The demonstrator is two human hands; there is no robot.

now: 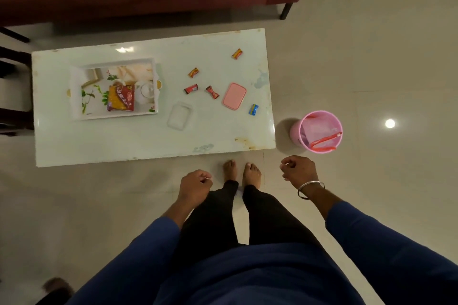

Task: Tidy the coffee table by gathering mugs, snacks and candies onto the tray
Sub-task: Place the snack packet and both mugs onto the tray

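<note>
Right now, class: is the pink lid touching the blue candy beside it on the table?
Apart. The head view shows bare table between the pink lid and the blue candy, near the lid's lower right corner.

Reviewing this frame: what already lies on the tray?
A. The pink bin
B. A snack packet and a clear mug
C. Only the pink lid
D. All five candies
B: the snack packet lies on the tray beside a clear mug; the candies, such as the blue one, and the pink lid are on the table off the tray.
</note>
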